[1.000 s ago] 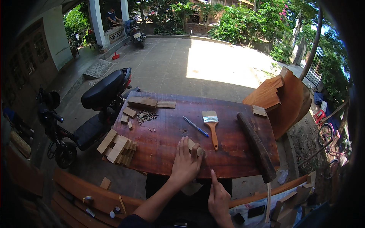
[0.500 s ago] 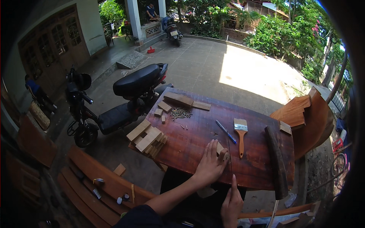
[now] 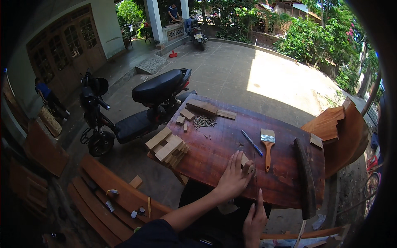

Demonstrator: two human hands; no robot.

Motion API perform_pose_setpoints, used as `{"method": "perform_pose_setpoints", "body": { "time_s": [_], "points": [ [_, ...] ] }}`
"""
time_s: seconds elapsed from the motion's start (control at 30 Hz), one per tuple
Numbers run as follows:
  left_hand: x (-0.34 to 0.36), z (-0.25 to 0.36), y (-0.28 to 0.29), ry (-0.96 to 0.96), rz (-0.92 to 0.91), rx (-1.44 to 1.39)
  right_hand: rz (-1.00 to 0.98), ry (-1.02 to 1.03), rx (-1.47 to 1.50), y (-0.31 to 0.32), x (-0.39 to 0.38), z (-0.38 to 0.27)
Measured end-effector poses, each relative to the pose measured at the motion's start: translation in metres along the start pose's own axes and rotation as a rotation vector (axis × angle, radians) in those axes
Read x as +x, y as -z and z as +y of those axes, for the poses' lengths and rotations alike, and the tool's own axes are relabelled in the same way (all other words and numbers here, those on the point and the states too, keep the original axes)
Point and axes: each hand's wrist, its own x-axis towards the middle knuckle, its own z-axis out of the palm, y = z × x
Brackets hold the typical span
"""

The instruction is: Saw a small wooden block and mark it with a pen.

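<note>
My left hand (image 3: pixel 235 177) presses a small wooden block (image 3: pixel 244 160) down on the red-brown table (image 3: pixel 215 140), fingers closed over it near the front edge. Just right of the block runs a thin dark saw blade (image 3: pixel 256 177), seen almost edge-on. My right hand (image 3: pixel 254 219) is closed round the saw's handle, which the fingers hide, with the index finger stretched along it. Beyond the block lie a blue pen (image 3: pixel 252 143) and a flat paintbrush (image 3: pixel 268 149) with an orange handle. Whether the blade has cut into the wood cannot be made out.
Stacked wooden pieces (image 3: pixel 167 145) stand at the table's left edge. Behind them are loose blocks (image 3: pixel 187 114) and a pile of small metal pins (image 3: pixel 203 121). A dark wooden bar (image 3: pixel 304 177) lies at the right. A motorbike (image 3: pixel 136 115) stands left of the table.
The view has shifted slightly, so the scene sits further right. Less of the saw blade shows beyond the block, as if drawn back toward me. My left hand keeps its hold on the block.
</note>
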Motion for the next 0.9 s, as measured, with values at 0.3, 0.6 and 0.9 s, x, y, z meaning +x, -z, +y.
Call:
{"method": "perform_pose_setpoints", "body": {
  "time_s": [0.3,0.6,0.9],
  "points": [
    [-0.001,0.001,0.004,0.023,-0.015,-0.018,0.048,0.027,-0.02,0.001,-0.021,0.023],
    [0.001,0.002,-0.002,0.045,0.009,-0.073,0.056,-0.022,-0.091,0.009,-0.028,0.03],
    [-0.001,0.002,-0.004,0.027,0.023,-0.058,0.148,0.029,-0.063,-0.003,-0.022,0.036]
  ]
}}
